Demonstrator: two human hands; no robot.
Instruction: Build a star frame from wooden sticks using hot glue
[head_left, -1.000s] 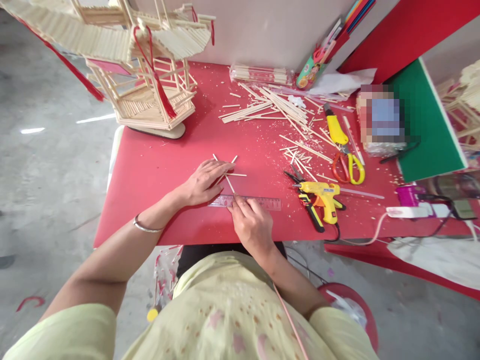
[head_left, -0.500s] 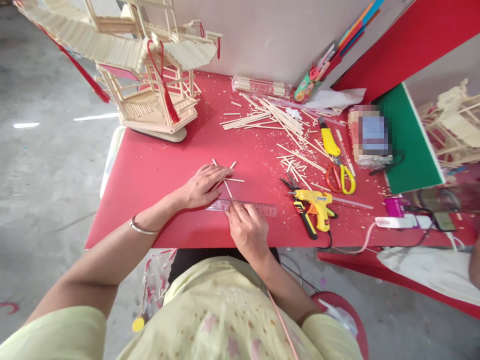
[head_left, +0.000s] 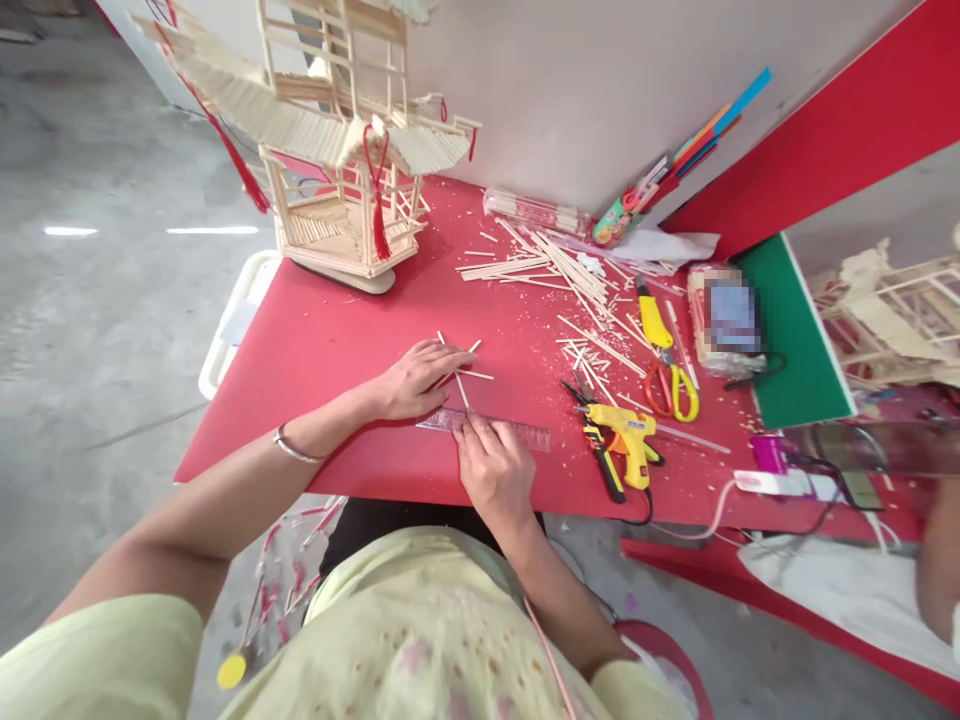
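Observation:
Several thin wooden sticks [head_left: 480, 376] lie crossed over one another near the front of the red table. My left hand [head_left: 416, 381] rests over the crossing, fingers together and holding the sticks against the tabletop; its fingertips partly cover where they meet. Between thumb and fingers, my right hand [head_left: 496, 470] pinches the near end of the stick that points toward me. Under that end lies a clear plastic ruler [head_left: 536, 438], partly hidden by my right hand. Whether the sticks are joined at the crossing I cannot tell.
A stick-built pavilion model [head_left: 349, 250] with red tassels stands back left. Loose sticks [head_left: 577, 270] are scattered behind my hands. To the right lie a yellow glue gun [head_left: 630, 425], pliers [head_left: 609, 475], scissors [head_left: 684, 395] and a utility knife [head_left: 652, 315]. Another person's arm [head_left: 939, 560] shows far right.
The camera view has shifted, so the table appears slightly lower. Both hands keep nearly the same hold on the crossed sticks.

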